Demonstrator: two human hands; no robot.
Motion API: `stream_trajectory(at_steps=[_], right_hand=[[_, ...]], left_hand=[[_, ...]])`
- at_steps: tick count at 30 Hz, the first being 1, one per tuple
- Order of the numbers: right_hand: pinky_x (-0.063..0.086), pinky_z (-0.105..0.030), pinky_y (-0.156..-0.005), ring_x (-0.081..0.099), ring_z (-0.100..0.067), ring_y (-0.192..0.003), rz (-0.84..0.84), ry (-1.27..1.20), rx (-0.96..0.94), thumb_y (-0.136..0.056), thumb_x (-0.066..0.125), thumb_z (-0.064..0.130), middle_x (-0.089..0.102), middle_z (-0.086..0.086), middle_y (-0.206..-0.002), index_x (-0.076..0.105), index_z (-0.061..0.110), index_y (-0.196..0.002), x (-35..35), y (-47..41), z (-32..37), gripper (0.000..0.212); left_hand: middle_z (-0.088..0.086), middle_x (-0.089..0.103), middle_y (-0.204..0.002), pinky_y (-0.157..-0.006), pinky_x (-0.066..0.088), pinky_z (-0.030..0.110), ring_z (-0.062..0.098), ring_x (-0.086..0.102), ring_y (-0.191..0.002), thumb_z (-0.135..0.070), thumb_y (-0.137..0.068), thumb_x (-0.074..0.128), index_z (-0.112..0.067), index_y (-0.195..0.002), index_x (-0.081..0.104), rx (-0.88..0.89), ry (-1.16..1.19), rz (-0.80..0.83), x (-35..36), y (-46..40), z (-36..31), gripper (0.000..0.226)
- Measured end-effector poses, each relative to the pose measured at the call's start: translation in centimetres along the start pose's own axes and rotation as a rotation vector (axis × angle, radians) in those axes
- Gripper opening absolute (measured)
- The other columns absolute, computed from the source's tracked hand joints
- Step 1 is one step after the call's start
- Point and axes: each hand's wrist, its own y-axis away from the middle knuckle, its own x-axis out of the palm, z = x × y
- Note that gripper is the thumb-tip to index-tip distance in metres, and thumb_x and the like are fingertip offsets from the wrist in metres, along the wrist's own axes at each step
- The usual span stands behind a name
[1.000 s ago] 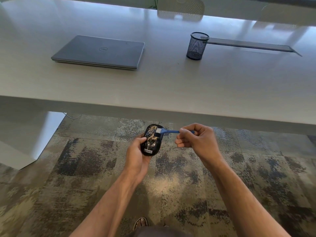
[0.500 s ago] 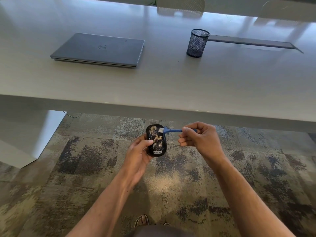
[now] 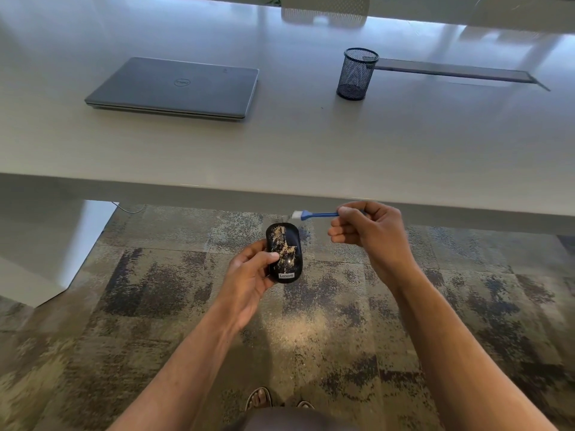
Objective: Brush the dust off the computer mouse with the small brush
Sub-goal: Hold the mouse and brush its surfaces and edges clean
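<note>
Brush (image 3: 314,214) is now sitting clear of the mouse (image 3: 283,252), lifted up & to the right w/ its white bristles just above the front edge; half a sec ago the bristles were touching the top of the shell. Right hand (image 3: 368,236) is pinching the blue handle btwn thumb & forefinger, other fingers curling loosely. Left hand (image 3: 253,276) is gripping the mouse from its left side, thumb lying across the near half, holding it in the air over the carpet (image 3: 155,306), top face up, Lenovo label at the near end. Tan dust is still covering much of the shell, esp. around the wheel & down the middle, so the lift is prob. the end of one stroke, not the end of the job; more passes are looking necessary. Counter (image 3: 311,144) is running across the upper half of the view, pale & smooth, carrying a closed grey laptop (image 3: 174,88) on the left & a black mesh pen cup (image 3: 356,74) to the right, well apart, w/ a flat dark strip (image 3: 451,73) lying behind the cup. Sandalled toes (image 3: 259,398) are showing at the bottom edge.
</note>
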Motion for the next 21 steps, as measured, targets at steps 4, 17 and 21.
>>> stream_trajectory(at_steps=[4,17,21], right_hand=[[0.06,-0.028,-0.064,0.073,-0.026,-0.066,0.018,0.06,0.02,-0.096,0.064,0.005,0.075,-0.016,-0.078,0.07,-0.001,-0.098,0.5,-0.9,-0.3,0.009],[0.06,-0.028,-0.062,0.072,-0.026,-0.064,0.012,0.1,-0.007,-0.096,0.063,0.005,0.074,-0.015,-0.074,0.068,-0.002,-0.095,-0.2,-1.2,0.5,0.009],[0.06,-0.029,-0.063,0.073,-0.026,-0.065,0.036,0.156,-0.007,-0.097,0.062,0.006,0.075,-0.013,-0.074,0.068,-0.001,-0.097,1.0,-1.9,0.1,0.009]], left_hand=[[0.019,0.071,-0.109,-0.069,0.058,0.032,0.029,0.072,-0.095,-0.003,-0.076,0.068,-0.001,-0.122,0.055,0.005,-0.015,0.038,0.0,0.0,0.2,0.048],[0.023,0.065,-0.118,-0.069,0.058,0.032,0.028,0.071,-0.093,-0.001,-0.077,0.067,0.0,-0.124,0.053,0.005,-0.019,0.056,0.1,-0.1,0.1,0.049],[0.023,0.065,-0.118,-0.069,0.058,0.032,0.028,0.071,-0.094,0.0,-0.076,0.067,0.0,-0.125,0.052,0.003,-0.011,0.046,0.1,-0.1,0.1,0.052]])
